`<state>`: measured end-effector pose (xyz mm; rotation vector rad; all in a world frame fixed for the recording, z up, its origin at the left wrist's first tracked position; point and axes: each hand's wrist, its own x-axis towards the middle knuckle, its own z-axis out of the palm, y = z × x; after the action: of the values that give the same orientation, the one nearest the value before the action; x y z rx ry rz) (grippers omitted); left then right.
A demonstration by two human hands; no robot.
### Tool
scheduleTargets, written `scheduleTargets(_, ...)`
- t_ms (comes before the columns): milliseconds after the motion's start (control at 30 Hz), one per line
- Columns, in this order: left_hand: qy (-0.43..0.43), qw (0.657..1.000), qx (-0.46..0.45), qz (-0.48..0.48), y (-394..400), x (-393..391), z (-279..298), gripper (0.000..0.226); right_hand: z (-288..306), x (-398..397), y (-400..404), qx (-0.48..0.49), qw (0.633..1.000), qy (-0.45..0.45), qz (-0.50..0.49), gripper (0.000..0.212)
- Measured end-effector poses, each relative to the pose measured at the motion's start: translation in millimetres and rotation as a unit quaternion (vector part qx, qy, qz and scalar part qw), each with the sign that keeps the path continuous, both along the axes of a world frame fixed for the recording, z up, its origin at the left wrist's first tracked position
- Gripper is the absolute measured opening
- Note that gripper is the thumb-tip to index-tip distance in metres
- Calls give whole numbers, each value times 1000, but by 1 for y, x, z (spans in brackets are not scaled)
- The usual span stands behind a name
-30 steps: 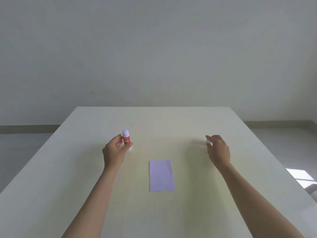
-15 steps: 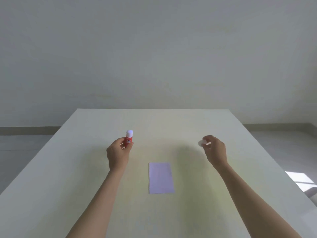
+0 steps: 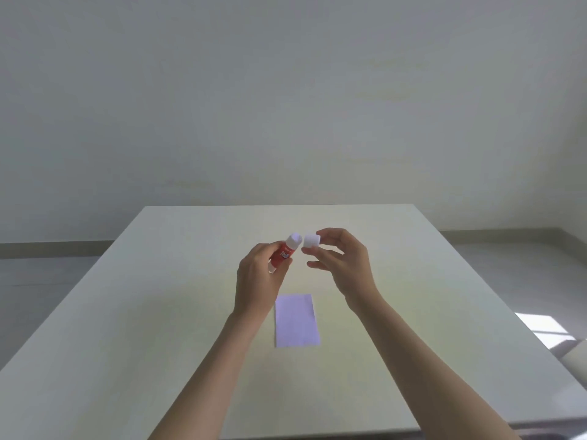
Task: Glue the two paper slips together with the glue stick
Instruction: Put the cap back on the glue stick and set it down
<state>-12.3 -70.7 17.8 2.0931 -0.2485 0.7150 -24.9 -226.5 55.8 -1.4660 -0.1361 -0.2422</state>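
The left hand point(image 3: 259, 277) is curled around a small red glue stick with a white printed label and a white top point(image 3: 283, 253), gripping its barrel between thumb and fingers; the stick is raised above the pale, cream-coloured flat surface point(image 3: 133, 312) and tilted, its white uncapped end pointing up and to the right, its lower white end showing just below the thumb; the right hand point(image 3: 344, 265) pinches a small white cylindrical plastic cap point(image 3: 311, 240) between the thumb and forefinger, while its other fingers are spread loosely beneath; the cap sits just beside the open end of the glue stick, the two very near each other but with a narrow gap between them; both hands are held up off the surface, roughly level with one another, with bare forearms reaching in from the lower edge of the view; below and between the hands a pale lilac rectangular paper slip point(image 3: 297, 320) lies flat on the surface, its long side running away from the person, its upper left corner partly hidden by the left wrist; whether it is one slip or two stacked cannot be told; beyond the surface stands a plain grey-white wall point(image 3: 286, 106); a bright patch of sunlight point(image 3: 544, 328) falls on the floor at the right.
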Motion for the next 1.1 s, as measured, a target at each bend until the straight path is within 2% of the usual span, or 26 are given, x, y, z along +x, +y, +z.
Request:
scheduleTargets(300,4,998,66,7,2,-11,9,26,-2,-6,0,-65,997,-27,-9,15)
scheduleTargets(400,8,993,115,18,5,-13,12,31,-2,-4,-4,-129,990,-52,-17,18)
scheduleTargets(533,-3,982,188,18,12,-11,17,26,-2,1,-12,-231,970,-72,-14,20)
scheduleTargets(733,-48,956,287,35,14,-7,16,21,-12,8,-14,-319,945,-69,-14,14)
scheduleTargets(900,-20,952,304,26,17,-9,6,20,-23,13,-15,-379,925,-33,-15,20)
scheduleTargets(1000,27,959,281,1,16,-9,2,24,-25,13,-17,-367,929,-46,23,29)
scheduleTargets(1100,72,969,234,-23,14,-10,1,28,-26,15,-14,-345,938,-30,28,12)
